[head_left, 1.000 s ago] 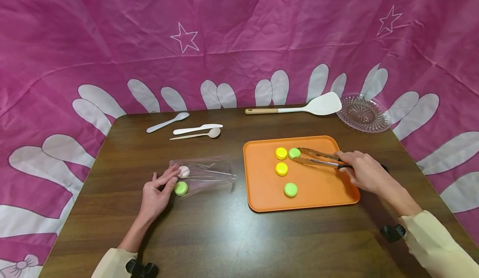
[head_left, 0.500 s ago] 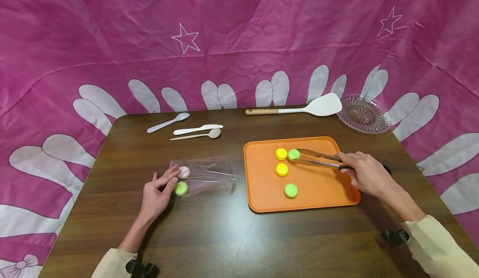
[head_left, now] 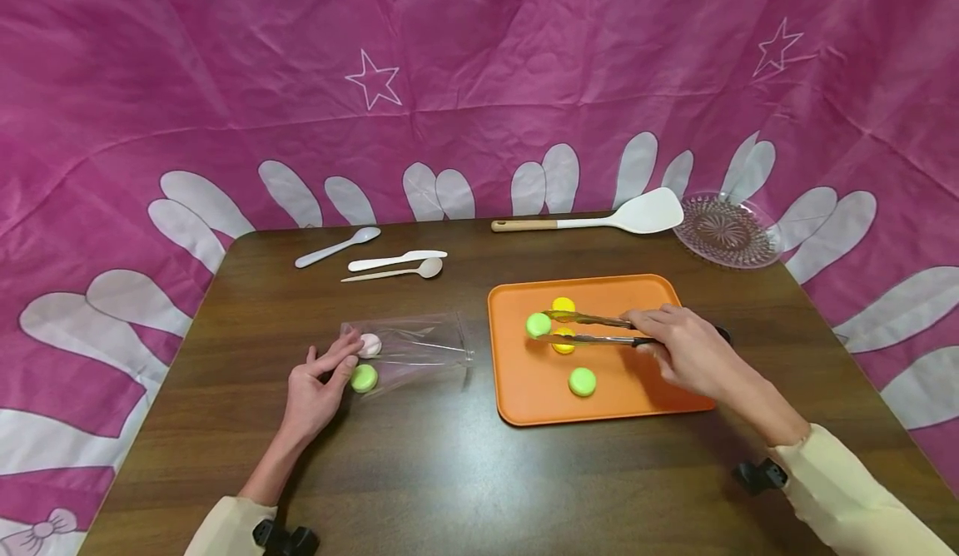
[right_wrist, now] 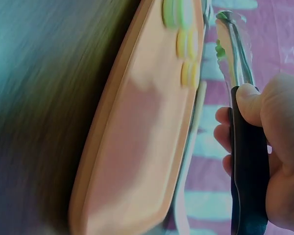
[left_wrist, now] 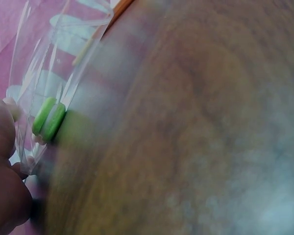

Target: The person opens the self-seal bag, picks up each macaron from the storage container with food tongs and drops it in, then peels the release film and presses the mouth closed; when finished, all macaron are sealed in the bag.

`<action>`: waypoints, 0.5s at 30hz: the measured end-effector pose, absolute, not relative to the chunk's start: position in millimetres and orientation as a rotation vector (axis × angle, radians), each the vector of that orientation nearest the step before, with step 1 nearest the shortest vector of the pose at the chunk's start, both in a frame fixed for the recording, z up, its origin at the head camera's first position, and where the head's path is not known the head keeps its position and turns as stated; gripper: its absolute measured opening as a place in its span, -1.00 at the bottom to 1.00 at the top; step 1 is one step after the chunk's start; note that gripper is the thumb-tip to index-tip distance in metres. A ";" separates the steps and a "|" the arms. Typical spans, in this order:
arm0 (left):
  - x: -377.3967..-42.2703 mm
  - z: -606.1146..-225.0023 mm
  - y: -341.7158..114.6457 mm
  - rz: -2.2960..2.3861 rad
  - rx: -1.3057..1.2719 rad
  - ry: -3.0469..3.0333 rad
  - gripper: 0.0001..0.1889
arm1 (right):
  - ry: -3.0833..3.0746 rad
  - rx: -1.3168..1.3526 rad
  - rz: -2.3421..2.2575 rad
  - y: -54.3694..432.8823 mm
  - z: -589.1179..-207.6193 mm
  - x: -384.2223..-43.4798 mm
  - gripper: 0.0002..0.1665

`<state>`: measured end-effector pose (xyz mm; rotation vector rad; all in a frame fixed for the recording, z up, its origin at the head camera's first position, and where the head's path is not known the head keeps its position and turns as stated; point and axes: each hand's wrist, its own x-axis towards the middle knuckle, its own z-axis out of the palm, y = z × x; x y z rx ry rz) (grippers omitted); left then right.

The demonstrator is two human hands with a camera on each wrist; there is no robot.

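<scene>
My right hand (head_left: 685, 348) grips the black handles of metal tongs (right_wrist: 237, 54). Between the tong tips a green macaron (head_left: 538, 325) is held above the orange tray (head_left: 637, 389), clear of it in the right wrist view. Two yellow macarons (head_left: 563, 306) and another green macaron (head_left: 582, 382) lie on the tray. My left hand (head_left: 318, 389) pinches the near corner of a clear plastic bag (head_left: 430, 340) lying on the table. Inside the bag are a pale pink macaron (head_left: 370, 345) and a green macaron (left_wrist: 50, 120), both close to my fingertips.
Behind the bag lie a white spoon (head_left: 337, 248), a white knife (head_left: 397, 260) and a wooden spoon (head_left: 429, 268). A white spatula (head_left: 648, 211) lies along the back edge beside a clear glass plate (head_left: 728, 231). A pink curtain (head_left: 479, 65) hangs behind the table (head_left: 419, 473).
The tongs have lifted the green macaron from beside the yellow ones and carried it left, over the tray, with my right hand following. My left hand and the bag stay put.
</scene>
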<state>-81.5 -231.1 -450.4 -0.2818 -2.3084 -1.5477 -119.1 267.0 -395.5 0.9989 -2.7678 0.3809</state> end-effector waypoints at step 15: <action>-80.8 -448.9 -233.4 -1.531 -0.280 -2.347 -0.77 | -2.615 1.280 0.430 169.9 -407.3 -138.5 -0.56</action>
